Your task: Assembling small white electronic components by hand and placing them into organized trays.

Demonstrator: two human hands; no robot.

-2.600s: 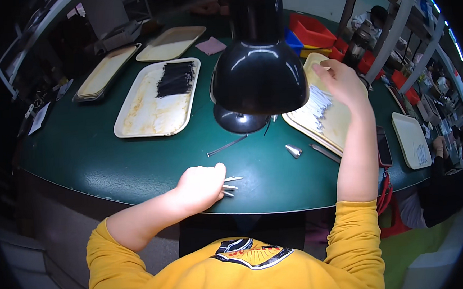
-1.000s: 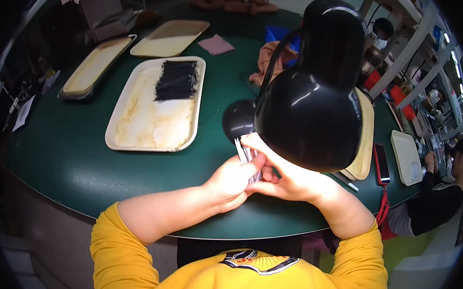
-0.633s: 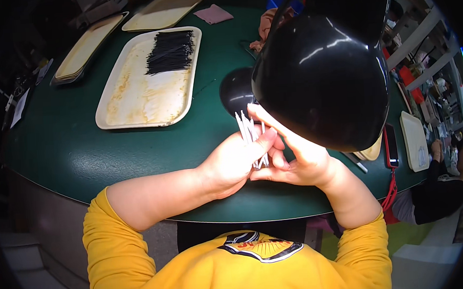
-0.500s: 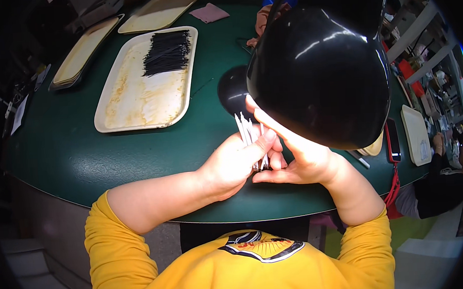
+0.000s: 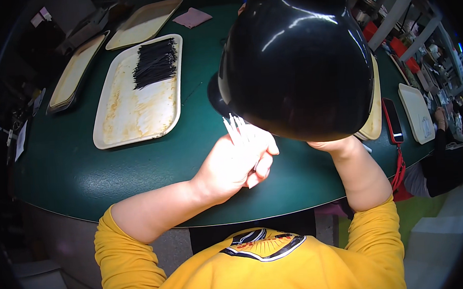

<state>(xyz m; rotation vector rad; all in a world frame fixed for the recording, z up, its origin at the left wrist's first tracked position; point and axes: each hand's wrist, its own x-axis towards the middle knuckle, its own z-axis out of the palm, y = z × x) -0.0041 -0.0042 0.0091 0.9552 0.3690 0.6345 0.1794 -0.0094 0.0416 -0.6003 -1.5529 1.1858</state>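
Note:
My left hand (image 5: pixel 232 163) is closed around a small bundle of thin white wire-like pieces (image 5: pixel 234 126). Their pale tips fan out above the fist, and their lower ends are hidden in it. A black dome-shaped lamp shade (image 5: pixel 296 71) hangs over the table just right of that hand. Beneath its near rim, part of my right hand (image 5: pixel 335 145) shows; its fingers are covered by the shade. Left of my hands lies a cream tray (image 5: pixel 115 112) with brownish stains. A neat bundle of thin black wire-like pieces (image 5: pixel 155 63) rests in its far right part.
More cream trays (image 5: pixel 76 74) lie at the far left, near a pink cloth (image 5: pixel 192 18). Beyond the lamp's right side are another cream tray (image 5: pixel 376 104), a phone with a red strap (image 5: pixel 392 119) and a tray (image 5: pixel 416 112). A co-worker's arm (image 5: pixel 441 118) shows at far right.
My right hand has moved away from the left, rightward under the lamp shade. The left hand keeps the white pieces. The whole view has shifted slightly.

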